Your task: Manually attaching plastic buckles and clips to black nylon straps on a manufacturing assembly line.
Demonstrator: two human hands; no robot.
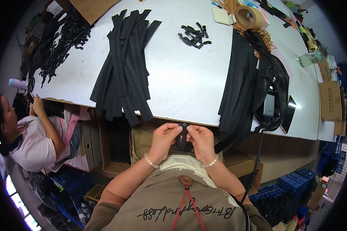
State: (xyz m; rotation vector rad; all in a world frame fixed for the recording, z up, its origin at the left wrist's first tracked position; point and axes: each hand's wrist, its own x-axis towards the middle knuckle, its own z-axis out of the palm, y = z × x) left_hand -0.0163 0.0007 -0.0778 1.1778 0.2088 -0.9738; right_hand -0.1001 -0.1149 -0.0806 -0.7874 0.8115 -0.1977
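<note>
At the table's front edge, my left hand [165,139] and my right hand [201,141] face each other with thumbs and fingertips pinched. Between them they hold a black strap [183,143], whose lower part hangs toward my lap. Something small and dark shows at its top end, too small to make out. On the white table [181,84], left of my hands, lies a heap of cut black straps [124,65]. To the right, a bundle of long black straps [237,84] hangs over the edge. Farther back is a small pile of black plastic fittings [195,35].
A tape roll [247,17] and tan cord [231,5] lie at the back right. Near the right bundle are black mesh fabric [279,73] and a phone [288,114]. A co-worker [36,140] sits at the left, near a mass of black fittings [61,50]. A dark cable [259,156] hangs at my right.
</note>
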